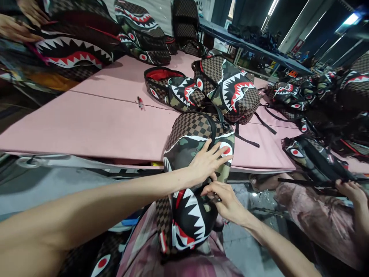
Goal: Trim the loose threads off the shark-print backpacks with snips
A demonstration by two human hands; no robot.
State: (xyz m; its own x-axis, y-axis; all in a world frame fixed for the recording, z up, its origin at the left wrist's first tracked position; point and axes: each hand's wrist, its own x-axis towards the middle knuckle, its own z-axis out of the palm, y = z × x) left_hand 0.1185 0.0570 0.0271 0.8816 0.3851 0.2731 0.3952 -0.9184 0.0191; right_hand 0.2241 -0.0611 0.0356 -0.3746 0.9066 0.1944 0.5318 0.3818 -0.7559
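A backpack (187,152) with brown check, camouflage and a shark-mouth print lies partly on the pink table edge and partly on my lap. My left hand (206,163) rests flat on its upper front, fingers spread beside the printed red eye. Just below, my right hand (226,198) is closed in a pinch against the bag, near the middle of its front. A small dark piece shows at those fingers, too hidden to name. The lower part of the bag, with large white printed teeth, hangs over my lap.
Two similar backpacks (239,86) lie just beyond on the pink table (115,123). A small red-and-black item (140,102) lies to the left. Another person's hands (20,29) hold a bag at far left; a co-worker's hand (353,192) touches one at right. Several bags crowd the right side.
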